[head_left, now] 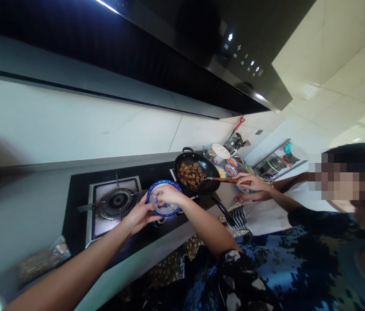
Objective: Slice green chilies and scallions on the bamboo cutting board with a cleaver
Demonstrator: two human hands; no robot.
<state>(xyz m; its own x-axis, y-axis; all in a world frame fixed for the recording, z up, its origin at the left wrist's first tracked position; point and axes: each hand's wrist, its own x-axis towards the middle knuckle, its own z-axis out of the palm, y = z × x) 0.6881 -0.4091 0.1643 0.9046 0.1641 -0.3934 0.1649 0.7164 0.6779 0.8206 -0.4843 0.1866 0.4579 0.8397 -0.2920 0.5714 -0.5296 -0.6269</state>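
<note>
While the spatula (231,180) sits in the wok (209,166), we have the blue-and-white bowl (166,212) up over the black cooktop (77,194), between the left burner (117,201) and the wok, near the front knobs. Our left hand (139,216) has it by the near-left side: thumb at the rim, other fingers underneath, grip closed on the bowl. Our right hand (170,194) reaches across from the right and down into the bowl, fingers bent inward. We can't tell if those fingertips are pinching anything; the hand itself blocks the view. Inside of the bowl reads whitish with small dark marks, too small for us to call contents or pattern.

Wok is just right of the bowl, loaded with browned chunks (190,175), mostly on its left side; long black handle points toward the front edge. A co-worker's hand (253,181) is wrapped around the spatula's wooden handle, blade end down in the wok. Second hand (244,198) shows just below that one; we can't tell whose.

Past the wok we've got small dishes of food (231,170), a white round plate or lid (221,150) and upright utensils (239,140). Range hood (253,56) overhead, panel icons lit. Blurry packet (42,259) on the counter, lower left.
</note>
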